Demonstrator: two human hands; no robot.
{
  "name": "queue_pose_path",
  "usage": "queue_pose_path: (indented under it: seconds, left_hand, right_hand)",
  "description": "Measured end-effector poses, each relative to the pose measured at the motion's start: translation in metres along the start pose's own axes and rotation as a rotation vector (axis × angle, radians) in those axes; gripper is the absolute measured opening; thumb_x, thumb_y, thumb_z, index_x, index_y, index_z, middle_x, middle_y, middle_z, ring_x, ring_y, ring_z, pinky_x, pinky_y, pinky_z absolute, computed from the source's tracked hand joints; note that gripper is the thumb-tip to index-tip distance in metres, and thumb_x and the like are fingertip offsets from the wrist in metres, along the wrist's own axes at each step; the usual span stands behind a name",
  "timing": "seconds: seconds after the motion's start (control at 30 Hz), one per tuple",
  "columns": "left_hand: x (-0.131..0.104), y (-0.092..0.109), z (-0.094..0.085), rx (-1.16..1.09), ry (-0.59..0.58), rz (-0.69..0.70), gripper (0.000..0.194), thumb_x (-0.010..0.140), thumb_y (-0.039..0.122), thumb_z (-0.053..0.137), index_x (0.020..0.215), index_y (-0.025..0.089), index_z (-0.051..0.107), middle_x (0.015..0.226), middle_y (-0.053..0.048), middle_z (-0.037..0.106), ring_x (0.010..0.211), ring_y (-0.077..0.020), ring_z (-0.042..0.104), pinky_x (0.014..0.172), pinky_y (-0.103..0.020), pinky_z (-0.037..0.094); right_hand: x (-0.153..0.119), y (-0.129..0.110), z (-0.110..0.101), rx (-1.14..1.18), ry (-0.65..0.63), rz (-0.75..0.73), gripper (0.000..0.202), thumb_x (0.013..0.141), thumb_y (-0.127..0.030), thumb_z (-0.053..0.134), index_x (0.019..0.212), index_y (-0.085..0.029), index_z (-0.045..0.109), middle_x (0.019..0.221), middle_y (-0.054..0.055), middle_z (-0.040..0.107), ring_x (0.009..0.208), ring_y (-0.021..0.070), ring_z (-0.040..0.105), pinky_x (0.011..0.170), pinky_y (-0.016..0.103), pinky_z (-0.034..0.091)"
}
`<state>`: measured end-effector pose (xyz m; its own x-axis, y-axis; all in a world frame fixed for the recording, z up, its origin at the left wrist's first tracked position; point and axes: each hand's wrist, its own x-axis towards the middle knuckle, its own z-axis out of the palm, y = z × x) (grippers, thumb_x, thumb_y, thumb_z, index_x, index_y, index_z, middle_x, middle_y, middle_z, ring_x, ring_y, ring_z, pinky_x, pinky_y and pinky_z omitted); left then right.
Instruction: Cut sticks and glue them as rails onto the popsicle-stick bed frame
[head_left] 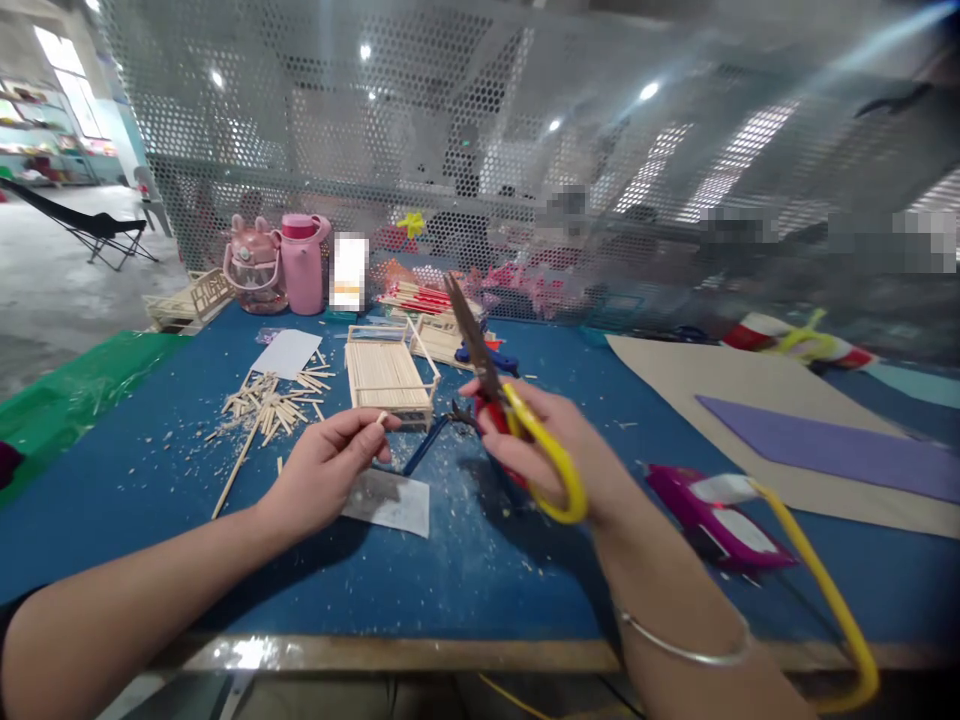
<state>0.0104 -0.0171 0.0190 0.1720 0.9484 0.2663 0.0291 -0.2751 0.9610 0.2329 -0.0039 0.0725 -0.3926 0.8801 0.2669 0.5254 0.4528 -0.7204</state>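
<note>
My left hand [330,465] pinches a short piece of wooden stick [382,419] between thumb and fingertips, above a white paper slip [397,503]. Yellow-handled scissors [559,470] are in my right hand [536,435], blades pointing up and away; something red also shows in that grip. Just beyond my hands stands a small stick-built frame with a slatted top [386,372]. Left of it, cut stick pieces [277,405] lie in a loose pile with one longer stick [236,468]. Dark pliers [427,445] with blue handles lie between my hands.
A magenta device [716,520] with a yellow cable sits at the right, near brown card [675,385] and a purple sheet [825,445]. Pink bottles [303,265] and a lit phone [349,272] stand at the back before a perforated metal screen [450,130].
</note>
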Motion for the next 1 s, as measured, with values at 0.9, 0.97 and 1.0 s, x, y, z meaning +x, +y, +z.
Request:
queue_pose_path:
  seconds: [0.9, 0.97, 1.0]
  left_hand:
    - [-0.003, -0.001, -0.006, 0.215, 0.106, 0.235, 0.017, 0.082, 0.025, 0.054, 0.084, 0.020, 0.070, 0.080, -0.002, 0.072, 0.071, -0.0149, 0.063, 0.067, -0.026, 0.051]
    - [-0.003, 0.000, -0.006, 0.223, 0.104, 0.252, 0.017, 0.083, 0.024, 0.054, 0.084, 0.020, 0.070, 0.084, -0.002, 0.073, 0.076, -0.0156, 0.065, 0.072, -0.027, 0.051]
    - [-0.003, 0.001, -0.006, 0.232, 0.105, 0.258, 0.018, 0.083, 0.024, 0.054, 0.085, 0.020, 0.071, 0.085, -0.002, 0.073, 0.078, -0.0159, 0.065, 0.074, -0.028, 0.052]
  right_hand:
    - [0.002, -0.004, 0.068, -0.252, 0.091, -0.353, 0.071, 0.062, -0.057, 0.070, 0.115, -0.017, 0.043, 0.102, 0.011, 0.055, 0.091, 0.0242, 0.050, 0.082, 0.040, 0.044]
    - [0.002, -0.004, 0.068, -0.252, 0.090, -0.351, 0.071, 0.063, -0.057, 0.069, 0.115, -0.018, 0.042, 0.102, 0.011, 0.055, 0.091, 0.0241, 0.050, 0.082, 0.041, 0.043]
    - [0.001, -0.004, 0.068, -0.252, 0.090, -0.351, 0.071, 0.063, -0.057, 0.069, 0.115, -0.018, 0.042, 0.102, 0.011, 0.054, 0.091, 0.0242, 0.050, 0.083, 0.041, 0.043]
